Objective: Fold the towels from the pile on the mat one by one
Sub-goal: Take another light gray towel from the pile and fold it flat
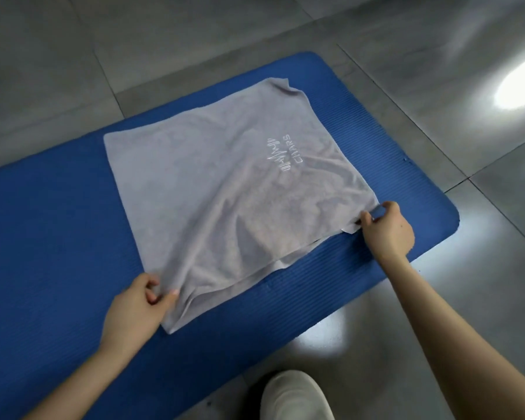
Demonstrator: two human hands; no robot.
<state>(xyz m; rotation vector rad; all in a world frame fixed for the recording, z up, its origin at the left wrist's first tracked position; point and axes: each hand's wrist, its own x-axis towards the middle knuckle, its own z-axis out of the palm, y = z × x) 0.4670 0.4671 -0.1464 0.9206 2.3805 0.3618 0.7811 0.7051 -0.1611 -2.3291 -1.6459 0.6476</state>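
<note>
A grey towel [212, 189] with white embroidered lettering lies spread on the blue mat [52, 225], folded over so a second layer shows along its near edge. My left hand [137, 310] pinches the towel's near-left corner between thumb and fingers. My right hand [387, 228] grips the near-right corner at the towel's edge. Both corners are slightly lifted off the mat. No pile of other towels is in view.
The mat lies on a grey tiled floor [437, 101] with a bright light reflection at the right. My white shoe [296, 395] stands on the floor just off the mat's near edge.
</note>
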